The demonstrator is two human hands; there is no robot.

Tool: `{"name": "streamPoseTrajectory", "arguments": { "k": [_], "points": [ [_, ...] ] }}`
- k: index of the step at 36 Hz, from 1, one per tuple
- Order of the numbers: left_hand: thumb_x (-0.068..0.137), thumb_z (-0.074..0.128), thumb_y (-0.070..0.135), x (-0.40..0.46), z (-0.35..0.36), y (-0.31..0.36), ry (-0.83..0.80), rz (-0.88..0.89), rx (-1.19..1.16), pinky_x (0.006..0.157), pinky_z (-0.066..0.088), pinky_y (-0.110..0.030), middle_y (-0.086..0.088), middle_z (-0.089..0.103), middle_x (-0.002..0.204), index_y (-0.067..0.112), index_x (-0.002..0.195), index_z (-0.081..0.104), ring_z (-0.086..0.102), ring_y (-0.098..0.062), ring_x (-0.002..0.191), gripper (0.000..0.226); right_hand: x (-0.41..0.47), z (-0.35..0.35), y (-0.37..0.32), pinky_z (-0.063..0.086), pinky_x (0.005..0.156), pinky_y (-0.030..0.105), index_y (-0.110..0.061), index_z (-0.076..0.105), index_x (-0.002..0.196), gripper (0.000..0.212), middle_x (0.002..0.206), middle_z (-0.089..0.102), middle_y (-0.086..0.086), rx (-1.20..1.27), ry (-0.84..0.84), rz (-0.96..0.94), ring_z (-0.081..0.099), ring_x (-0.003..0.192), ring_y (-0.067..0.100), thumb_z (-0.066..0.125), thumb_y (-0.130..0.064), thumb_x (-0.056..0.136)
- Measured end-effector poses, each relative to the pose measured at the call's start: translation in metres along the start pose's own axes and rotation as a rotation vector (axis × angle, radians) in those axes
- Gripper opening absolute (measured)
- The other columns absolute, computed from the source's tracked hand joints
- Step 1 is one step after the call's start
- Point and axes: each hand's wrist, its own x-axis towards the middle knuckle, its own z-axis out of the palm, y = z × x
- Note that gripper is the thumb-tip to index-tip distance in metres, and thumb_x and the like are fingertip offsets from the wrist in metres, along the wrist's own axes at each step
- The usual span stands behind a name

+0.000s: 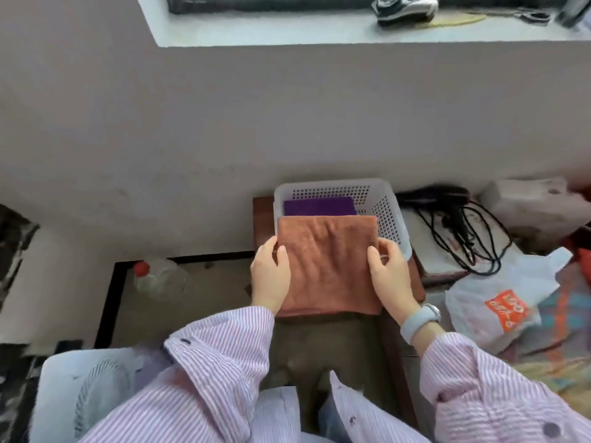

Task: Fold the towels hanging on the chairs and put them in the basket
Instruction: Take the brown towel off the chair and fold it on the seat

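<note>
A folded orange-brown towel (326,266) is held flat in front of me, its far edge over the near rim of a white perforated basket (388,215). My left hand (270,276) grips the towel's left edge, thumb on top. On the opposite edge my right hand (388,270) grips it the same way. A folded purple towel (319,206) lies inside the basket. The basket stands on a dark brown wooden surface (262,215) against the wall. No chairs are in view.
Black cables and a dark device (460,219) lie right of the basket. A white plastic bag with an orange print (502,302) sits on a patterned cloth at right. At left on the floor stands a clear bottle with a red cap (156,276). A window ledge holds a shoe (404,8).
</note>
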Motion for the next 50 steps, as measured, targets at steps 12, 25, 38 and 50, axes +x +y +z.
{"name": "streamPoseTrajectory", "arguments": {
  "k": [12, 25, 38, 50],
  "points": [
    [0.097, 0.039, 0.016, 0.108, 0.082, -0.013, 0.053, -0.127, 0.061, 0.103, 0.031, -0.026, -0.011, 0.052, 0.133, 0.011, 0.135, 0.044, 0.044, -0.021, 0.125, 0.038, 0.142, 0.044, 0.045, 0.046, 0.091, 0.031, -0.008, 0.049, 0.124, 0.03, 0.116, 0.057, 0.004, 0.026, -0.167, 0.052, 0.055, 0.104, 0.016, 0.044, -0.018, 0.095],
    [0.095, 0.039, 0.009, 0.115, 0.121, -0.008, 0.158, 0.007, 0.54, 0.111, 0.031, -0.037, -0.009, 0.034, 0.147, 0.008, 0.141, 0.032, 0.03, -0.023, 0.137, 0.046, 0.184, 0.051, 0.079, 0.044, 0.086, 0.025, -0.008, 0.048, 0.127, 0.035, 0.112, 0.056, 0.002, 0.04, -0.354, 0.156, 0.055, 0.105, 0.018, 0.048, -0.02, 0.094],
    [0.093, 0.025, 0.031, 0.153, 0.145, -0.04, -0.157, 0.298, 0.97, 0.112, 0.014, -0.052, -0.014, 0.03, 0.149, 0.013, 0.141, 0.031, 0.025, -0.034, 0.138, 0.052, 0.182, 0.093, 0.074, 0.014, 0.115, 0.051, -0.006, 0.042, 0.133, 0.05, 0.142, 0.038, 0.023, -0.807, -0.325, -0.573, 0.029, 0.135, 0.037, 0.036, -0.019, 0.085],
    [0.093, 0.023, 0.039, 0.165, 0.16, -0.066, -0.145, 0.271, 0.95, 0.114, 0.008, -0.05, -0.01, 0.015, 0.154, 0.021, 0.145, 0.009, 0.007, -0.028, 0.142, 0.057, 0.199, 0.112, 0.111, 0.005, 0.113, 0.048, -0.02, 0.018, 0.144, 0.058, 0.15, 0.022, 0.021, -0.823, -0.407, -0.518, 0.006, 0.139, 0.034, 0.03, -0.038, 0.091]
  ]
}}
